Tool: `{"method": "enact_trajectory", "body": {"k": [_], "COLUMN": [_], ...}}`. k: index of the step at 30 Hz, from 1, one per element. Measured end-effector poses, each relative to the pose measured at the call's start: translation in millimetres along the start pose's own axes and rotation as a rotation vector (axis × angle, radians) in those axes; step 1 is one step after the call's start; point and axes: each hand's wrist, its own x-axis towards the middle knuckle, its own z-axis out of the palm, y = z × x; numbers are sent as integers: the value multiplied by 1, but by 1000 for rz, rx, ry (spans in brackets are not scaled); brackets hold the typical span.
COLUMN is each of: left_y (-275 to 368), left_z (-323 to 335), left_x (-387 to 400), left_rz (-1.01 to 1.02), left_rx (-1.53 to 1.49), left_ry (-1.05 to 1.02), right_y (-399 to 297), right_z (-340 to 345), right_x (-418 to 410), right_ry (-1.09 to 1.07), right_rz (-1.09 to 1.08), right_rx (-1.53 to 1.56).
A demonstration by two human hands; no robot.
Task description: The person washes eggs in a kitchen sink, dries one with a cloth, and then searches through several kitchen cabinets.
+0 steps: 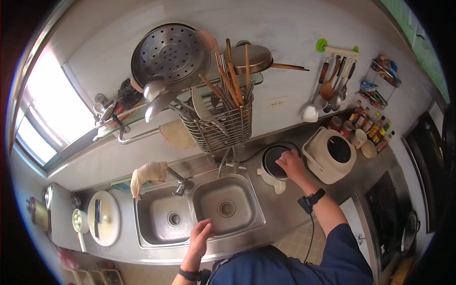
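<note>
My right hand grips the knob of the dark round lid on a white electric cooking pot. The lid sits on the pot, and the fingers partly cover the knob. My left hand hangs over the front rim of the double stainless-steel sink, near the divider between the basins, with its fingers loosely spread. Nothing shows in that hand. To the right of the pot is a white rice cooker with a dark top panel.
A wire basket of chopsticks and utensils hangs above the sink, below a perforated steamer. Further left, a knife and an egg lie on a round board, beside a white pan of eggs. Sauce bottles line the right corner.
</note>
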Motion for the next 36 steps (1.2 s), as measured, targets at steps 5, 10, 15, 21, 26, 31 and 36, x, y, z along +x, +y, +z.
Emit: {"method": "enact_trajectory", "body": {"k": [5,10,15,21,26,31,36], "left_y": [-39,-69,-68,-50,-65,-91,-109], "left_z": [-47,-58,-43,-32,-50,-73,-81], "left_x": [-54,-92,-92,-90,-113,-140,-156], "left_rz": [-84,-100,-94,-72,-67,-60,-124], "left_rx": [-163,-276,-334,-233,-264,-331,-358], "left_ry": [363,512,447,381,403,535,560], "right_y": [33,31,28,36,8,-15,13], "right_z": [30,38,34,40,13,-3,34], "right_x": [22,24,24,21,7,-41,-37], "right_ry": [-80,-106,-131,-159,-75,-267,-159], "right_rz": [-107,-129,-116,-114,-133,-153,-73], "right_rx": [-140,-112,-84,-123,-188,-331,-304]}}
